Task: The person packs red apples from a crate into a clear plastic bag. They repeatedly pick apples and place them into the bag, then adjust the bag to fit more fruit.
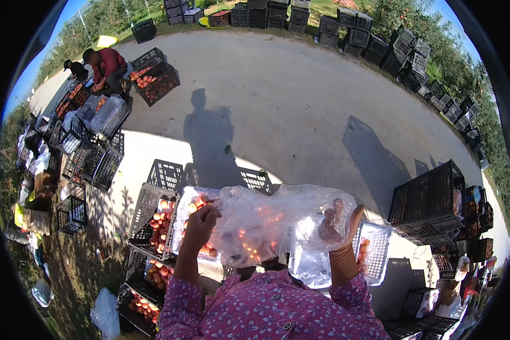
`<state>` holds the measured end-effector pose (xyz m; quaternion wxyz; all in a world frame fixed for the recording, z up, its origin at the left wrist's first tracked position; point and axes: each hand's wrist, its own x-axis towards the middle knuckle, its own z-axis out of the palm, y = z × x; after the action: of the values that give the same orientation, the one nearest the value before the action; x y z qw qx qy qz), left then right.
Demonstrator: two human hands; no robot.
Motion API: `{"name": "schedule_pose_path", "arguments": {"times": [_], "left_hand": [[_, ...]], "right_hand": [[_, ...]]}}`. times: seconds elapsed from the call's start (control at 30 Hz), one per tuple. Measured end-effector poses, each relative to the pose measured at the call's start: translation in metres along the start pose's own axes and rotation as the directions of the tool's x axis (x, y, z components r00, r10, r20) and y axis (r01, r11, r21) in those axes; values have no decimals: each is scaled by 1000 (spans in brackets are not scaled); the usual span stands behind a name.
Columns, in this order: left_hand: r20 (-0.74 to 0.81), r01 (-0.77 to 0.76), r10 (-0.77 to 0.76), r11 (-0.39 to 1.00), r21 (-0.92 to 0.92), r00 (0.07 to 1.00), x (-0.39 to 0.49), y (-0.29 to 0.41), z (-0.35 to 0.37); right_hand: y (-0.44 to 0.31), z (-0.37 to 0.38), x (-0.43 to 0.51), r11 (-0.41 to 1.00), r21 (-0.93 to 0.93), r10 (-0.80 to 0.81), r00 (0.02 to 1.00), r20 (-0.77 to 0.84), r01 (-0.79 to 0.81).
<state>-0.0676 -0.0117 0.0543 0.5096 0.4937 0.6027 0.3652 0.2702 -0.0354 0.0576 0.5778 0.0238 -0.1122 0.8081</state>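
Observation:
A crumpled clear plastic bag (pixel 259 225) is stretched between my two hands at chest height. My left hand (pixel 204 219) has its fingers curled on the bag's left edge. On the other side, my right hand (pixel 338 223) holds the bag up; its fingers show through the film while the thumb stands apart. Below the film, red apples are partly visible. A lined crate (pixel 178 225) with apples sits under my left hand. Beneath the right side of the bag is a crate with shiny clear lining (pixel 308 263). A white crate (pixel 376 255) with some apples lies just right of it.
Black crates of apples (pixel 161 225) stand at my left. A tall black crate stack (pixel 425 199) rises at right. Two people (pixel 108 70) crouch by apple crates at far left. More stacked crates (pixel 276 15) line the far edge of the pavement (pixel 272 85).

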Motion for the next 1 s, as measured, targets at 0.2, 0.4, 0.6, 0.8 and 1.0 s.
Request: {"name": "schedule_pose_path", "arguments": {"times": [0.2,0.4,0.6,0.8,1.0], "left_hand": [[279,-28,41,998,-52,960,-14,6,15],[405,-6,20,999,-35,914,-29,4,20],[424,-4,70,988,-155,903,-43,5,17],[322,-284,326,943,-171,889,-39,11,26],[348,-32,58,996,-79,936,-47,3,8]], "right_hand": [[61,-47,12,887,-164,403,897,-181,-431],[48,-25,57,935,-310,70,949,-308,-170],[43,-17,70,880,-453,-13,945,-328,-146],[85,-83,0,865,248,420,900,121,-437],[49,-11,28,983,-16,180,972,-154,-184]]}}
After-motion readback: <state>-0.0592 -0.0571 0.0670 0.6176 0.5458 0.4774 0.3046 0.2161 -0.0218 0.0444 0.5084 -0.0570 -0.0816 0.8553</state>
